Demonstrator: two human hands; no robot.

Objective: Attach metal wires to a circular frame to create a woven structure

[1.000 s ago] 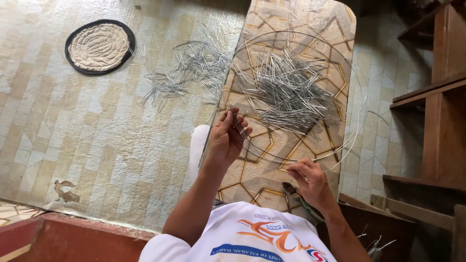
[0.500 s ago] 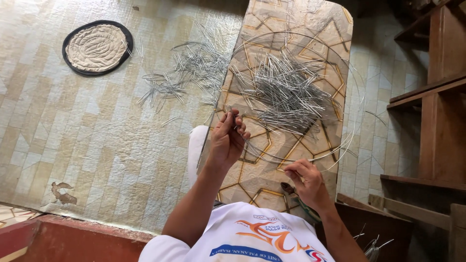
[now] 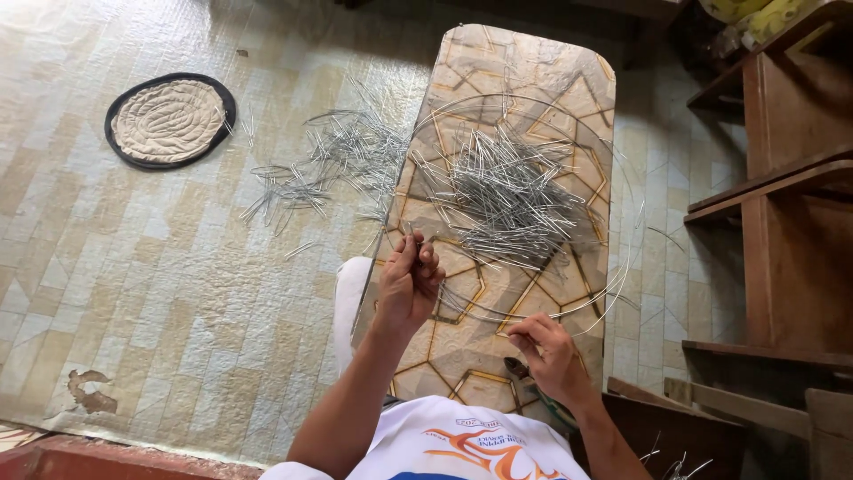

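Head view is looking down on a patterned board (image 3: 533, 67) lying on the tiled floor (image 3: 178, 267). Left hand (image 3: 407, 283) is pinching a thin wire ring (image 3: 622, 258) at its near-left arc, fingers closing tight on the wire. Right hand (image 3: 551, 351) is gripping the same ring at its near edge, thumb and forefinger pressing together on it. Ring is resting over the board, circling a heap of short cut wire pieces (image 3: 506, 200). Second, looser scatter of wire pieces (image 3: 324, 169) is lying on the floor just left of the board. Pliers (image 3: 524, 378) are sitting under the right hand, partly hidden. Round mat (image 3: 169, 120) is lying well apart, far left. Wooden shelves (image 3: 782, 178) are standing at right.
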